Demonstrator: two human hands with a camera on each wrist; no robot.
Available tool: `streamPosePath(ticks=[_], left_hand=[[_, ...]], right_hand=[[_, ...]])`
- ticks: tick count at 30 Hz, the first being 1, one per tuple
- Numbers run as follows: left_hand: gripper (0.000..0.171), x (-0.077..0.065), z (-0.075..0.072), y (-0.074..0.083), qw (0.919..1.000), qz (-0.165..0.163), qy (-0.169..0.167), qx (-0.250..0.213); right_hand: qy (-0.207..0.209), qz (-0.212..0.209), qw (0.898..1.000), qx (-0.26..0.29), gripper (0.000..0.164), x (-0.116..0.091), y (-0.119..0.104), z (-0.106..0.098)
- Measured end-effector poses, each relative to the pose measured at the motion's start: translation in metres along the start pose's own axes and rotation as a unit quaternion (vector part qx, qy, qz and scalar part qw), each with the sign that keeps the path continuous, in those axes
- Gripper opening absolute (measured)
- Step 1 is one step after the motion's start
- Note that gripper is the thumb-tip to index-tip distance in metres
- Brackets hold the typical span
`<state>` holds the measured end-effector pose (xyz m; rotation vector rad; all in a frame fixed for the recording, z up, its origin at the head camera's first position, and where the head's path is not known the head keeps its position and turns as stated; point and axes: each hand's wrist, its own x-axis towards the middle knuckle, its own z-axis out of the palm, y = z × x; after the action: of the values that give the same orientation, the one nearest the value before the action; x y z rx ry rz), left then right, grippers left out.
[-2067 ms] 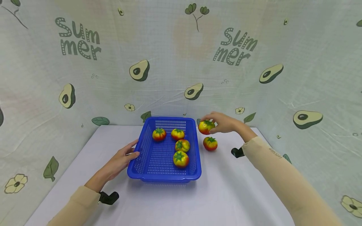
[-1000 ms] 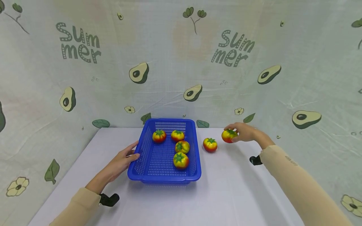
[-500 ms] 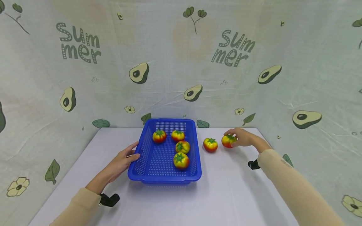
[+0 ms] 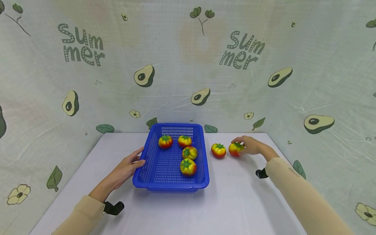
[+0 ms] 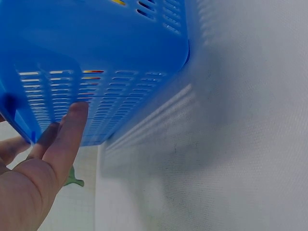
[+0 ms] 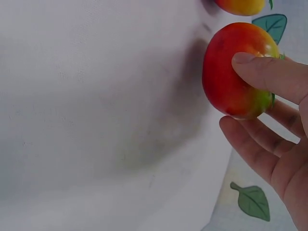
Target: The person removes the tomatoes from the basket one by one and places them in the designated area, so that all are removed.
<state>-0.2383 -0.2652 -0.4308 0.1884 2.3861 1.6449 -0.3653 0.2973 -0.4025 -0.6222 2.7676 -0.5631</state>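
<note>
My right hand (image 4: 250, 145) pinches a red-and-yellow toy tomato (image 4: 235, 149) on the right side of the table; in the right wrist view, the thumb lies across that tomato (image 6: 226, 77). Just left of it sits another tomato (image 4: 218, 151). The blue perforated basket (image 4: 170, 185) holds several similar tomatoes, one (image 4: 165, 142) at the back left and the others along the right. At the basket's left rim is my left hand (image 4: 124, 168), thumb on the rim. From the left wrist view, fingers (image 5: 67, 144) touch the slotted outer wall below the rim.
A white-covered table (image 4: 235, 202) carries everything. Behind and at both sides hangs a pale cloth (image 4: 170, 101) printed with avocados, leaves and lettering. Black devices sit at the left wrist (image 4: 113, 207) and right wrist (image 4: 261, 173).
My right hand has carried its tomato rightward from beside the basket, then lowered it and shifted it slightly left, near the other loose tomato. The left hand and basket have stayed put.
</note>
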Motion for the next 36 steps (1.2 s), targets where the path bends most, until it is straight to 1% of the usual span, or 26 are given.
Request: streamPosePath(ticks=[5, 12, 19, 23, 29, 36], left_hand=[[0.077, 0.001, 0.001, 0.001, 0.9999, -0.009, 0.004, -0.008], [0.078, 0.0, 0.001, 0.002, 1.0, -0.002, 0.002, -0.003], [0.076, 0.0, 0.001, 0.001, 0.9999, -0.009, 0.007, -0.008], [0.077, -0.001, 0.001, 0.001, 1.0, -0.003, 0.005, -0.007], [0.077, -0.001, 0.001, 0.001, 1.0, 0.001, 0.004, -0.003], [0.077, -0.002, 0.002, 0.002, 1.0, -0.002, 0.004, -0.008]], right_hand=[[-0.004, 0.003, 1.0, 0.003, 0.052, 0.002, 0.0, 0.002], [-0.012, 0.009, 1.0, 0.002, 0.054, 0.003, 0.002, 0.004], [-0.017, 0.015, 1.0, 0.002, 0.056, 0.004, 0.003, 0.006], [-0.018, 0.016, 1.0, 0.004, 0.057, 0.003, 0.003, 0.005], [-0.024, 0.006, 1.0, 0.007, 0.061, 0.0, 0.002, 0.002], [-0.027, -0.001, 1.0, 0.007, 0.065, -0.004, -0.006, -0.009]])
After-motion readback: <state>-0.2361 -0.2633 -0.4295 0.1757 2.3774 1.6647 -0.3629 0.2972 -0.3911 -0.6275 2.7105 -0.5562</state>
